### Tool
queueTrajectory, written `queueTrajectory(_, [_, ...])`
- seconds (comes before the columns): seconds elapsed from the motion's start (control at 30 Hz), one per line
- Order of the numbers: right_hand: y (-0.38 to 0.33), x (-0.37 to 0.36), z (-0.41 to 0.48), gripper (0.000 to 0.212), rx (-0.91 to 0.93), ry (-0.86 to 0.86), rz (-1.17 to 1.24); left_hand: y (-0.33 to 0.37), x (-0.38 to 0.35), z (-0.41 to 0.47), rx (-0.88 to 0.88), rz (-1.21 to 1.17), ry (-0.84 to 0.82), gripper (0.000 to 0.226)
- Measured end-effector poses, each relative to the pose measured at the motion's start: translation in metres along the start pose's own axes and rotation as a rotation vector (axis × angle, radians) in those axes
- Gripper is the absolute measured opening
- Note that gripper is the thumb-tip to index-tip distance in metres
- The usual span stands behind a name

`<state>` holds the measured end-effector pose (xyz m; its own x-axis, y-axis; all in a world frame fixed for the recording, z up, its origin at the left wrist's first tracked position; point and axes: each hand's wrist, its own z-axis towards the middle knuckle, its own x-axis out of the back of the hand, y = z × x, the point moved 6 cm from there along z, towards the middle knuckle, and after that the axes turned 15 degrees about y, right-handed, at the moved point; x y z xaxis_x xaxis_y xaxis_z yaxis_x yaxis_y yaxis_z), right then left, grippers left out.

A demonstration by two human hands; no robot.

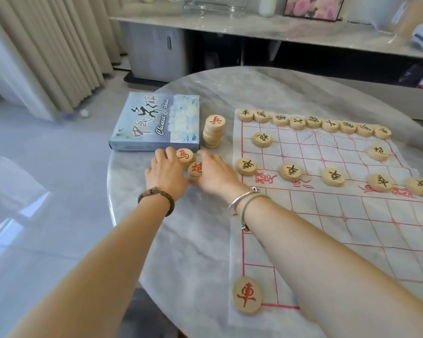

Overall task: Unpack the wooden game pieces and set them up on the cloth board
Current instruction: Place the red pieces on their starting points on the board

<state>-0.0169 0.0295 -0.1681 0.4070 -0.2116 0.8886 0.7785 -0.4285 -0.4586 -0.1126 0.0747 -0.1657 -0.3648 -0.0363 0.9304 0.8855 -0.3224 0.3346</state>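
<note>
A round grey marble table [230, 89] is set on a pale, shiny floor [34, 154]. Daylight is thrown back from the floor at the left. Long cream curtains [59, 50] are hung at the left, down to the floor. A small ball [84, 113] is seen by their hem. Behind the table a long stone shelf [230, 28] is placed, with a white cabinet [156, 52] under it. A glass vase [215, 4] and a picture [313, 7] of pink flowers are kept on the shelf.

light: bright daylight | glare: floor [20, 211] sheen | focus: soft | edges: bowed
</note>
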Motion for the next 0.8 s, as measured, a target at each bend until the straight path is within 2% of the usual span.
queueTrajectory(0.1, [0.001,-0.002,0.001,0.055,0.011,-0.012,-0.028,-0.003,-0.004,0.007,-0.018,-0.034,-0.011,0.056])
queueTrajectory(0.23, [0.011,0.002,0.002,0.043,0.007,-0.012,-0.093,0.008,-0.016,0.016,-0.135,-0.046,-0.092,0.068])
queueTrajectory(0.47, [0.021,0.011,0.001,0.058,-0.011,-0.029,-0.084,0.016,-0.024,0.021,-0.160,0.014,-0.076,0.043])
queueTrajectory(0.63, [0.023,0.016,-0.007,0.066,-0.030,-0.051,-0.083,0.017,-0.021,0.017,-0.205,0.033,-0.131,0.039])
queueTrajectory(0.8, [0.025,0.036,-0.019,0.060,-0.061,0.009,-0.022,0.014,-0.004,0.002,-0.172,0.089,-0.166,0.043])
